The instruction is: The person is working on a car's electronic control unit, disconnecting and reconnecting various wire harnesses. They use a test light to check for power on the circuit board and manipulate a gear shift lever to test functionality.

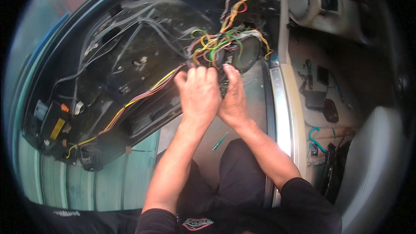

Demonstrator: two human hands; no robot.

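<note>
My left hand point(199, 89) is closed at the lower end of a tangle of coloured wires point(212, 47), its fingers curled round the wire bundle. Close beside it, almost touching, my right hand point(234, 97) has its fingers bent and pressed together at the same wires; its palm side is turned away. Yellow, green, red, white and brown strands loop above my fingertips. From my left hand a taut run of yellow and pinkish wires point(143, 94) slants down across the bare car door point(112, 80). What lies between my fingers is mostly hidden.
A round speaker point(249, 56) sits behind the wires. On the ground lies a green screwdriver point(219, 141). Right of the metal sill point(281, 104), the car floor holds several dark items, a green hook-shaped piece point(315, 138) and a grey seat point(368, 160).
</note>
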